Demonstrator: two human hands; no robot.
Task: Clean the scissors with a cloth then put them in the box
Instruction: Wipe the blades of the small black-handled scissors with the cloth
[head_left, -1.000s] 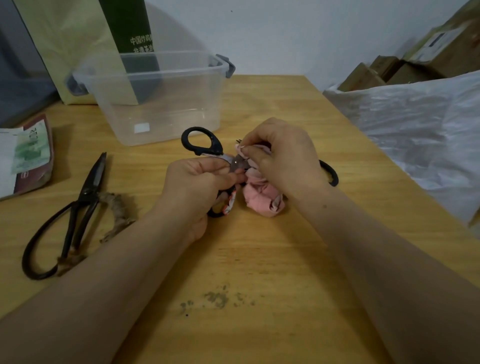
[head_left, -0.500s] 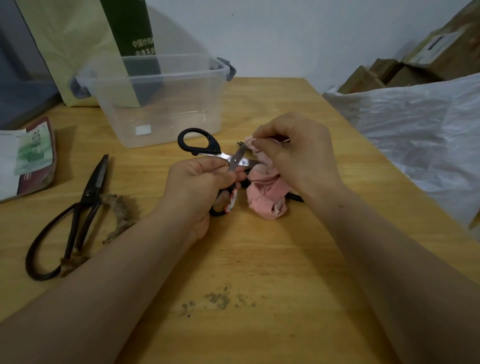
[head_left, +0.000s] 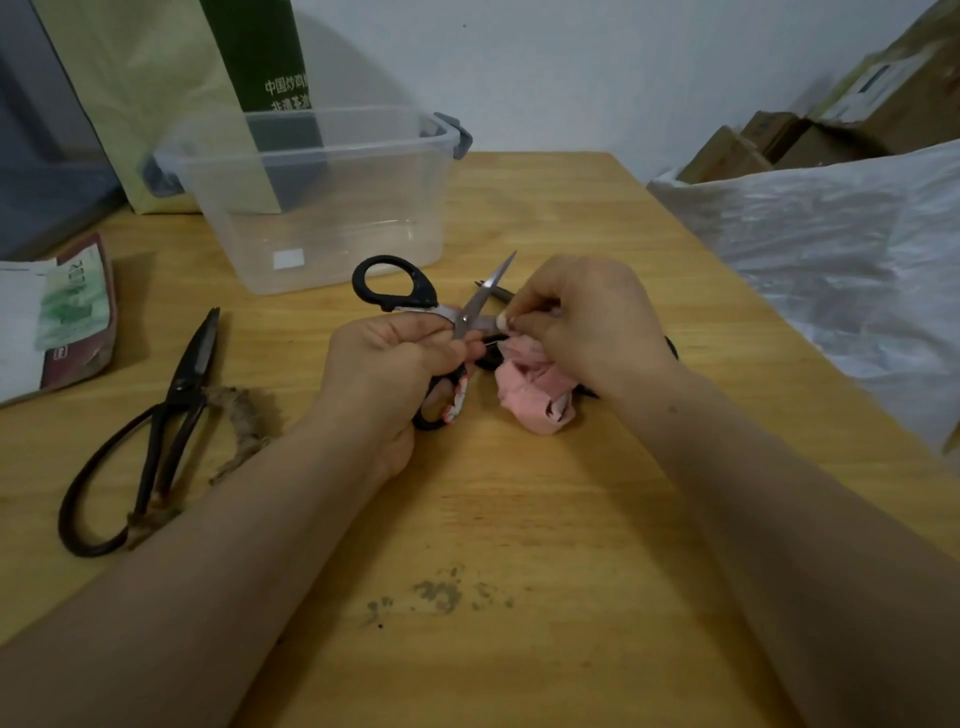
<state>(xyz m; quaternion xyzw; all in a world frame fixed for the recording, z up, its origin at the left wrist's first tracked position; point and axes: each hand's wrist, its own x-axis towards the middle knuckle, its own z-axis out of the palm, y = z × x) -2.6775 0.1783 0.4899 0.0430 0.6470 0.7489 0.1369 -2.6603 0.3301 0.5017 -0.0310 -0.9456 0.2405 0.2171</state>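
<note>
Scissors (head_left: 470, 312) are opening wider, left hand (head_left: 395, 364) gripping the near handle, right hand (head_left: 587, 322) pinching cloth (head_left: 535, 400) against one blade; cleaning is continuing

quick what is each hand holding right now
Left hand: grips the black-handled steel scissors, blades apart.
Right hand: pinches the crumpled pink cloth against one blade.

left arm: bare, comes in from 7 o'clock, wrist pretty straight
left hand (head_left: 395, 364): fingers curled round the scissors (head_left: 415, 299), knuckles up
right arm: bare, in from 5 o'clock
right hand (head_left: 587, 322): at 3 o'clock of the left one, nearly touching, fingertips (head_left: 506, 323) pinching the cloth (head_left: 535, 397)
</note>
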